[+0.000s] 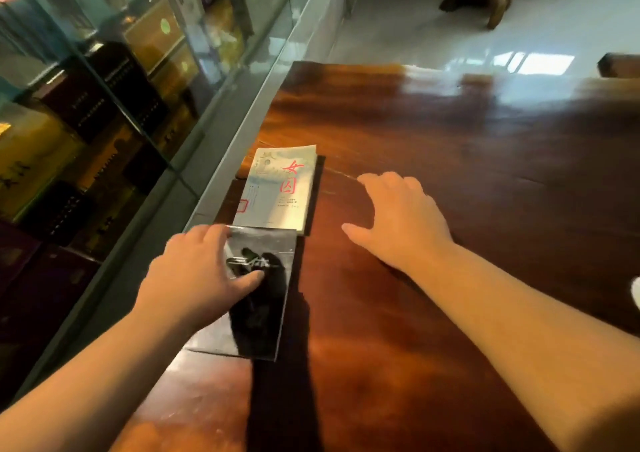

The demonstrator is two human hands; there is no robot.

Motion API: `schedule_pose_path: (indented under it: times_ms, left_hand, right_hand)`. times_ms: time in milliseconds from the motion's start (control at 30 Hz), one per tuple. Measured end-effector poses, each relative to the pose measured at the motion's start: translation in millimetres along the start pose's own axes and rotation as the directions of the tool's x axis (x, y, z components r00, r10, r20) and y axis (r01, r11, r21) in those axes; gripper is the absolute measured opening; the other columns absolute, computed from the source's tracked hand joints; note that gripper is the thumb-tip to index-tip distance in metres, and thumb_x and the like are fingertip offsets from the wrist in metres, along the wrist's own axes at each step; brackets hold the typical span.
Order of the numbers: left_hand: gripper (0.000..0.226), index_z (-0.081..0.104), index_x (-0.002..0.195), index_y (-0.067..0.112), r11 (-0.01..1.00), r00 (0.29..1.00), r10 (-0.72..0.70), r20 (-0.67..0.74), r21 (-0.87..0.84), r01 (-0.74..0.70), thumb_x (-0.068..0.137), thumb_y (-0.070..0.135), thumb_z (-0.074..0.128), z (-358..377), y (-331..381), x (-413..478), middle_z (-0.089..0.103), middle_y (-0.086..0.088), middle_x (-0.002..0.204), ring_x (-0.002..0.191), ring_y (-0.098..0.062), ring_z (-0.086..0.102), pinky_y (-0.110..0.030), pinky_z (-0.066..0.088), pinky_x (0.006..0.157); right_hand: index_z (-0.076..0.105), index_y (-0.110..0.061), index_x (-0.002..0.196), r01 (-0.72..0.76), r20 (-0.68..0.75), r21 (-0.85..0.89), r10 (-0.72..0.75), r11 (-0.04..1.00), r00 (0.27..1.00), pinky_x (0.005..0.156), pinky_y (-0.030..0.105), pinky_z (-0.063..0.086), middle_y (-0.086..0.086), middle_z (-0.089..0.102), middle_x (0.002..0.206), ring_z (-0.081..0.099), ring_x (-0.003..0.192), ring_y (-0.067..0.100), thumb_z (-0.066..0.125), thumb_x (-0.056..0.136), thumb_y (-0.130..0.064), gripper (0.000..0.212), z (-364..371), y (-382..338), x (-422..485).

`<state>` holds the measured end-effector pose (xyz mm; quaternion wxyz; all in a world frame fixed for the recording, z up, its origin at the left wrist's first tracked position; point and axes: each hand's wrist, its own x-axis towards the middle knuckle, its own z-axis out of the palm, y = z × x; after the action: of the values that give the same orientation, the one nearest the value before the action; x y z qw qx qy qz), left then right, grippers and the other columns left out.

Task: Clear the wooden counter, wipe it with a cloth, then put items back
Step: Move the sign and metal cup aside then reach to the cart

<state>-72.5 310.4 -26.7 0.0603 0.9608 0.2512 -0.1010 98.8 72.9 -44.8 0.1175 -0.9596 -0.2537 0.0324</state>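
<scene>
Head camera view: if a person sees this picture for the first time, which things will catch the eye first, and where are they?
Two books lie end to end along the left edge of the glossy wooden counter: a pale book with red characters farther away, and a dark book nearer. The left hand rests on the dark book, while the right hand is spread open over bare wood beside them.

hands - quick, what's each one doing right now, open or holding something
Left hand: open, fingers spread flat on the dark book, not gripping it.
Right hand: open, palm down over the wooden counter, holding nothing.
</scene>
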Motion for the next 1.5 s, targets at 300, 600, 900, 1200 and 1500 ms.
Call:
schedule_pose_path:
  times_ms: [300, 600, 900, 1200, 1500]
  left_hand:
    - [0.112, 0.032, 0.156, 0.036, 0.814, 0.807, 0.556, -0.198, -0.068, -0.577, 0.062, 0.083, 0.071, -93.3, 331.6, -9.8, 0.026, 0.0, 0.168, 0.149, -0.028, 0.026, -0.051, 0.029, 0.12]
    - [0.109, 0.024, 0.147, 0.053, 0.668, 0.666, 0.736, -0.12, -0.031, -0.744, 0.055, 0.093, 0.067, -45.7, 549.1, -63.8, 0.026, 0.008, 0.167, 0.14, -0.025, 0.043, -0.048, 0.05, 0.1]
    - [0.03, 0.063, 0.116, 0.037, 0.609, 0.604, 0.793, -0.085, 0.071, -0.79, 0.087, 0.035, 0.072, 1.0, 598.5, -69.2, 0.067, 0.004, 0.104, 0.083, -0.023, 0.066, -0.041, 0.06, 0.064]
    - [0.024, 0.059, 0.11, 0.037, 0.681, 0.677, 0.73, -0.086, 0.022, -0.732, 0.093, 0.021, 0.065, -28.0, 544.3, -34.5, 0.063, 0.007, 0.082, 0.069, -0.019, 0.059, -0.037, 0.055, 0.057]
    - [0.014, 0.058, 0.103, 0.041, 0.843, 0.837, 0.533, -0.122, -0.001, -0.537, 0.097, 0.03, 0.063, -102.2, 362.6, 46.3, 0.066, 0.01, 0.084, 0.072, -0.012, 0.062, -0.038, 0.059, 0.062]
  right_hand:
    - [0.008, -0.037, 0.161, -0.131, -0.11, -0.18, 0.112, 0.975, 0.988, 0.122, 0.062, 0.016, 0.006, 0.016, 0.171, 0.005, 0.157, 0.036, 0.067, 0.072, -0.081, 0.115, -178.9, 217.5, -104.1]
    - [0.019, -0.037, 0.158, -0.376, -0.113, -0.176, 0.361, 0.91, 0.926, 0.114, 0.061, 0.037, -0.001, 0.032, 0.165, 0.025, 0.151, 0.031, 0.068, 0.066, -0.085, 0.115, -247.1, 395.8, -217.6]
    - [0.062, -0.038, 0.126, -0.405, 0.098, -0.206, 0.43, 0.891, 0.897, 0.077, 0.038, 0.053, -0.002, 0.062, 0.116, 0.051, 0.115, 0.02, 0.071, 0.09, -0.053, 0.04, -210.3, 456.9, -250.3]
    - [0.062, -0.028, 0.095, -0.307, 0.055, -0.199, 0.323, 0.931, 0.945, 0.067, 0.038, 0.057, -0.008, 0.062, 0.084, 0.061, 0.078, 0.017, 0.054, 0.104, -0.03, 0.012, -208.2, 402.7, -208.6]
    - [0.06, -0.031, 0.094, -0.006, 0.019, -0.116, 0.008, 0.993, 1.0, 0.068, 0.04, 0.055, -0.008, 0.057, 0.083, 0.063, 0.085, 0.025, 0.054, 0.102, -0.029, 0.01, -186.4, 242.2, -89.0]
